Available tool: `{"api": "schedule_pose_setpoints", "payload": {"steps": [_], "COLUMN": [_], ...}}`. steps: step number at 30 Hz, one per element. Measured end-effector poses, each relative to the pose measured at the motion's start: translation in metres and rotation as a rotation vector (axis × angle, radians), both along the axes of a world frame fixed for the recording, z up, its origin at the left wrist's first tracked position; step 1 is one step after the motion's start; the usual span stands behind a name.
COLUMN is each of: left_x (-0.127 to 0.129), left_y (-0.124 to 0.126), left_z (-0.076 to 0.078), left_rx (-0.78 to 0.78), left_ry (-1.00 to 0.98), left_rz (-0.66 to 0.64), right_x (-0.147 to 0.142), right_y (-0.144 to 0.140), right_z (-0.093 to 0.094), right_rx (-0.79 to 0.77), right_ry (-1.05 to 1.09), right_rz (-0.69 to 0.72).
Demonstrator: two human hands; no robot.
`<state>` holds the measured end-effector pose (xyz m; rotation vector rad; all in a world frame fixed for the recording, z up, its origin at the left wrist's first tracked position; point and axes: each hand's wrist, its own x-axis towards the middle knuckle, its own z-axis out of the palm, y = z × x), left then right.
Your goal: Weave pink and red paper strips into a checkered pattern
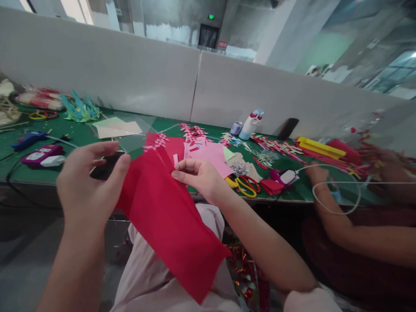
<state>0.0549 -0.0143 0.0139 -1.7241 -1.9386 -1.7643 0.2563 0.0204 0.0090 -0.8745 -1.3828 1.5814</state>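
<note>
A large red sheet (169,216), paper or thin cloth, hangs from the table edge across my lap. My right hand (201,175) pinches its upper edge between thumb and fingers. Just above those fingertips a small pink strip (176,159) sticks up; whether it is also in the pinch is unclear. My left hand (92,182) is raised at the sheet's left side, thumb and fingers apart. Behind it, a dark flat object like a phone (108,167) shows through the gap. More red and pink sheets (211,157) lie beyond my right hand.
Yellow-handled scissors (246,187) lie right of my hand. Folded pink-red chains (193,134), a white bottle (250,125) and a can (236,128) stand farther back. At left are a blue glue gun (30,141) and purple plug block (42,156). Another person's arm (344,229) reaches in at right.
</note>
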Motion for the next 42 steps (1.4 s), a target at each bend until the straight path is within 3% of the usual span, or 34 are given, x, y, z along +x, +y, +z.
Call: {"api": "schedule_pose_setpoints", "payload": {"steps": [2, 6, 13, 16, 19, 21, 24, 27, 36, 42], "left_x": [0.001, 0.005, -0.004, -0.001, 0.006, 0.013, 0.021, 0.028, 0.034, 0.035], "left_y": [-0.003, -0.01, -0.011, -0.012, -0.013, -0.012, -0.009, -0.007, -0.012, -0.017], "left_z": [-0.006, -0.02, -0.036, -0.04, -0.046, -0.05, -0.053, -0.047, -0.021, -0.015], "left_rx": [0.124, -0.047, 0.062, -0.054, -0.301, -0.381, -0.396, -0.329, -0.33, -0.377], "left_ry": [0.188, 0.275, 0.277, 0.265, -0.014, -0.24, -0.548, -0.735, -0.987, -0.986], "left_rz": [0.189, 0.146, 0.305, 0.189, -0.062, -0.226, -0.387, -0.489, -0.459, -0.405], "right_x": [-0.004, -0.01, -0.017, -0.022, -0.029, -0.034, -0.039, -0.039, -0.03, -0.028], "right_y": [0.0, 0.001, 0.005, 0.006, 0.003, 0.001, -0.003, -0.005, -0.02, -0.026], "right_z": [-0.004, -0.012, -0.024, -0.026, -0.027, -0.027, -0.027, -0.027, -0.008, -0.001], "right_rx": [-0.005, 0.023, 0.146, 0.137, 0.049, -0.011, -0.055, -0.096, -0.034, -0.017], "right_ry": [0.047, 0.131, 0.163, 0.189, 0.256, 0.298, 0.311, 0.284, 0.137, 0.135], "right_rz": [-0.061, -0.16, -0.333, -0.372, -0.365, -0.328, -0.275, -0.232, -0.153, -0.17]}}
